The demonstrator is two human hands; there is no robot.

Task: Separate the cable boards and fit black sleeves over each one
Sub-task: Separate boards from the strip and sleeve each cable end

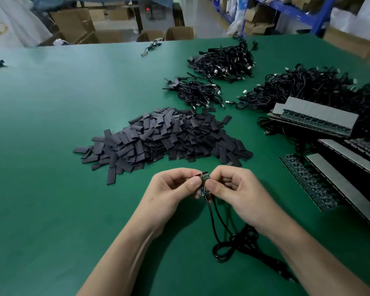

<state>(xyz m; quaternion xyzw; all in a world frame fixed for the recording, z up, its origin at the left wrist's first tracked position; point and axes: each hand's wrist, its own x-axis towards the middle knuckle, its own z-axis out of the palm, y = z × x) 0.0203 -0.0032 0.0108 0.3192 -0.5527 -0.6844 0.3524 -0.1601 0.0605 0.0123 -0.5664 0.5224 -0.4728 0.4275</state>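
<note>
Nearest, on the camera side of the pile of black sleeves (pixel 162 137) and a little right of its middle: left hand (pixel 173 186) and right hand (pixel 233 189) raised over the green table (pixel 51 146), fingers curled, each pinching the small cable boards (pixel 203 180) between thumb and forefinger; the boards sit close together between the two thumbs; whether they are already parted cannot be told; two black cables (pixel 214 227) hang from the boards' lower end and drop to a loose coil (pixel 239 242) on the table, nearer than the pile, beside the right forearm; the pile itself a broad low heap of flat dark rectangles, loose pieces strayed along its near-left edge; right of the pile, long board strips (pixel 320 116) with grey backing, stacked at angles, one flat strip (pixel 308 182) closest to the pile's right end; just behind the pile's far edge, a small cable bundle (pixel 197 92); farther behind, a second bundle (pixel 222 60); behind and right of the pile, a larger cable heap (pixel 318 86), partly under the strips; far behind the pile, near the table's back edge, a single cable (pixel 151 48); past the table, cardboard boxes (pixel 77 24), and blue shelving (pixel 286 7) to the right.
</note>
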